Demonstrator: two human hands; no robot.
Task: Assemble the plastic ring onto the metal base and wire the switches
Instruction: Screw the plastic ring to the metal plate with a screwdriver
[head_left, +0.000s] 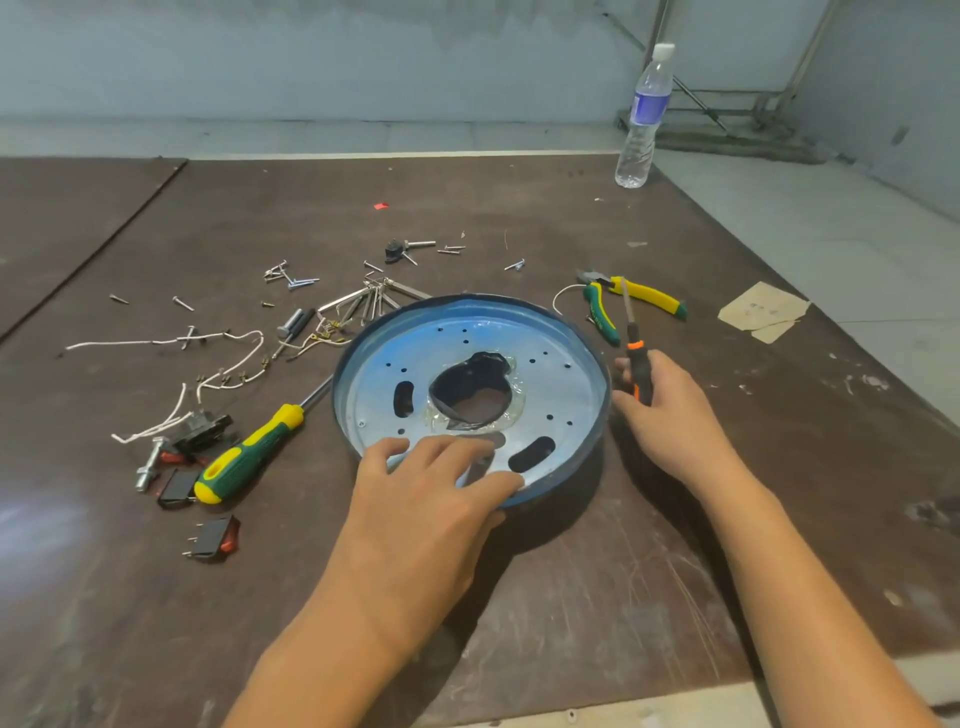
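Pressing flat on the metal base (561, 364), left hand (426, 493); right hand (670, 410) grips small screwdriver (636, 358).

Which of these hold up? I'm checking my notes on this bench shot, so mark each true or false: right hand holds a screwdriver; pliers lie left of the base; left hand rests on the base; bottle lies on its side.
1. The right hand holds a small screwdriver. True.
2. The pliers lie left of the metal base. False: they lie at its far right.
3. The left hand rests on the base's near edge. True.
4. The water bottle lies on its side. False: it stands upright.
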